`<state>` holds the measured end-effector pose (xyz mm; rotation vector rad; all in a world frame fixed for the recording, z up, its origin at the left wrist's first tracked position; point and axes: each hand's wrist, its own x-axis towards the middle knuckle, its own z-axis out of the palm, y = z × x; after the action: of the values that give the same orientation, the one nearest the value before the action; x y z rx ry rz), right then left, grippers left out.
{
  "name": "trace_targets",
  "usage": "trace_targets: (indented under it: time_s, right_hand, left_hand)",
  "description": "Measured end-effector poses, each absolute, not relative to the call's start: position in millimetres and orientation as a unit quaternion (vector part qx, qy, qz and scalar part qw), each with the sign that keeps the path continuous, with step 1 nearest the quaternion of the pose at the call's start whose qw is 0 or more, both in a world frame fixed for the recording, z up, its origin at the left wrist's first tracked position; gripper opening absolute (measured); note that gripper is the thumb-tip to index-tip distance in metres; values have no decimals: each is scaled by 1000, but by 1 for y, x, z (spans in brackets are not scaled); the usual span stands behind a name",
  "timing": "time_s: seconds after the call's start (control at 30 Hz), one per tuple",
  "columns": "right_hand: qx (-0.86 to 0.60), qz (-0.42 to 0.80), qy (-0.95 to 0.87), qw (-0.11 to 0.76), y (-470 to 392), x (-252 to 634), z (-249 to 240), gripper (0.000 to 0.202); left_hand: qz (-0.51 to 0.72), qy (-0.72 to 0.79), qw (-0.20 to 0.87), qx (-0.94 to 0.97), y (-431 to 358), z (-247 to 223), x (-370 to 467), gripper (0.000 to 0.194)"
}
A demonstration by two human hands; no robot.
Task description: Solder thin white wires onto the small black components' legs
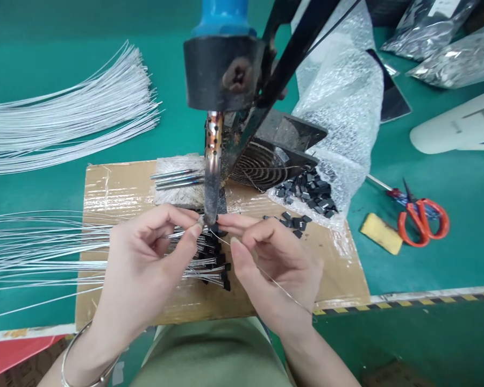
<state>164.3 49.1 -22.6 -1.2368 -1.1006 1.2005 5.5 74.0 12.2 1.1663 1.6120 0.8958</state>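
A soldering iron (212,166) with a blue handle hangs in a black clamp, its tip pointing down between my fingertips. My left hand (145,263) is closed in a pinch just left of the tip, on what looks like a wire end, mostly hidden by the fingers. My right hand (280,263) is closed on a thin solder wire (282,289), which reaches toward the tip and trails over the palm. Its extended fingertips are by a small black piece at the tip. Below lie finished-looking white wires (205,263) with black connectors (226,277) on their ends.
Cardboard (331,279) covers the bench. Behind the iron stand a round-grilled fan (262,164) and metal rods (179,180). Black pieces (308,193) lie on bubble wrap (342,102). Orange scissors (413,231) and a yellow sponge (381,233) are right; a white wire bundle (84,113) is left.
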Motion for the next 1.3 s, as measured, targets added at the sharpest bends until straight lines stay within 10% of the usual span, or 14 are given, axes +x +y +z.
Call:
trace_targets:
  time_s: [1.3]
  right_hand:
    - [-489,500,-449,556,48,159,-24,23]
  left_hand:
    - [389,640,461,476,73,13,4,10]
